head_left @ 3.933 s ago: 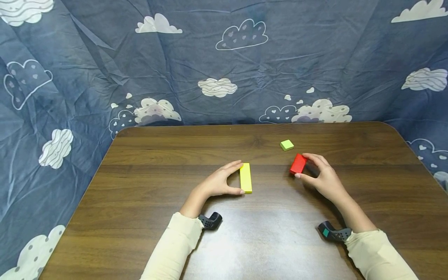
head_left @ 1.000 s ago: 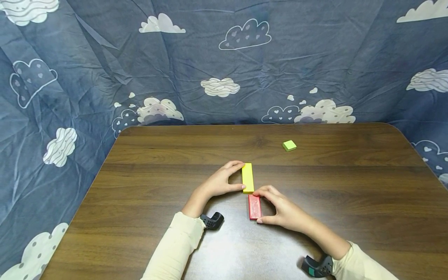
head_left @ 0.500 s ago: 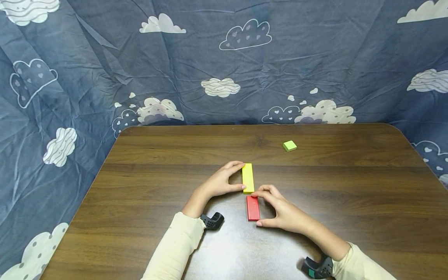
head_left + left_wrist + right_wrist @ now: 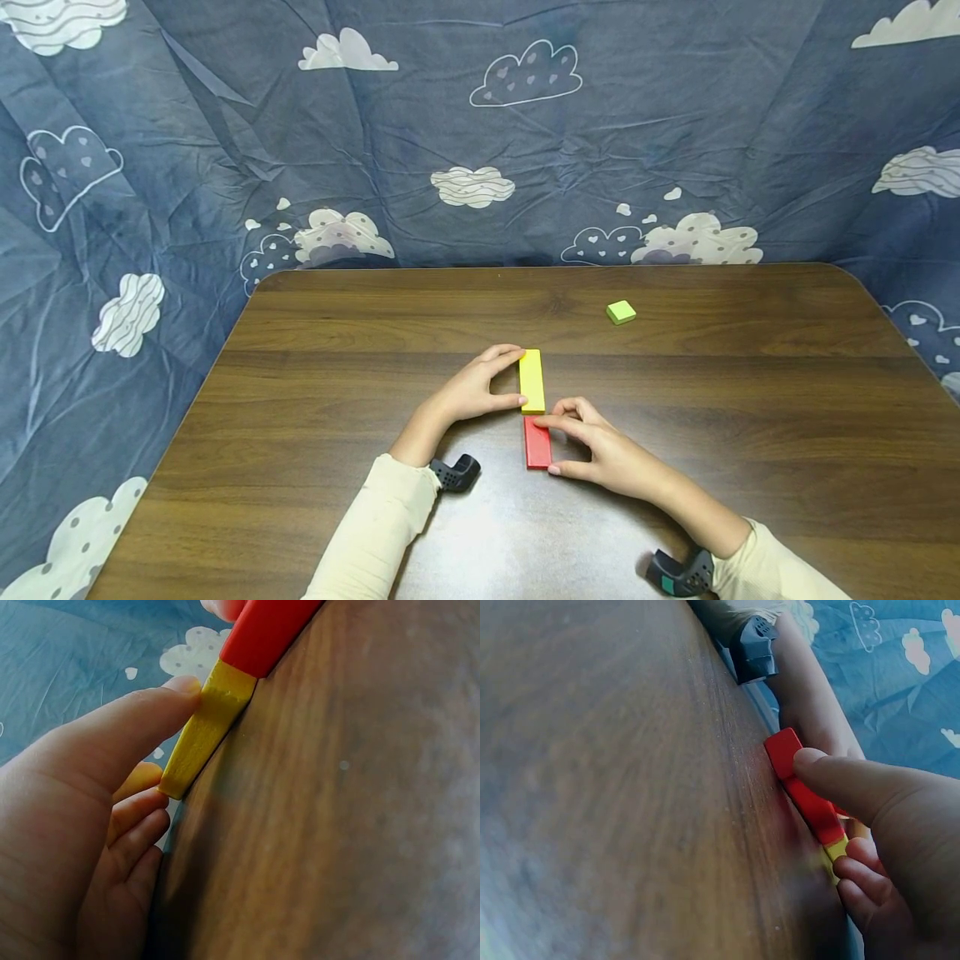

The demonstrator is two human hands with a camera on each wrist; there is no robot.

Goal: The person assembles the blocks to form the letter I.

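Misalignment looks the likeliest trouble from here: the yellow block (image 4: 532, 381) and red block (image 4: 537, 450) lie end to end on the brown table (image 4: 337, 333), red at yellow's six o'clock, and a push from the right hand (image 4: 615, 457) that bears harder at one end could swing red askew — or nudge yellow towards twelve o'clock if the left hand (image 4: 468, 396) slackens. A fingertip caught at the joint might also hold the ends apart, since the right forefinger sits on red's twelve o'clock end, close to that seam. The left wrist view shows the ends meeting, though I cannot tell whether they touch along the full edge. The left hand lies at yellow's nine o'clock, thumb and forefinger spread wide to hold the block lengthwise, thumb by the end next to red, forefinger at the far one. The right hand lies at red's three o'clock, holding it between thumb and forefinger with a slightly narrower spread, thumb at the six o'clock end; whether its remaining fingers touch anything is hard to tell. The green block (image 4: 621, 313) sits well apart, at yellow's two o'clock
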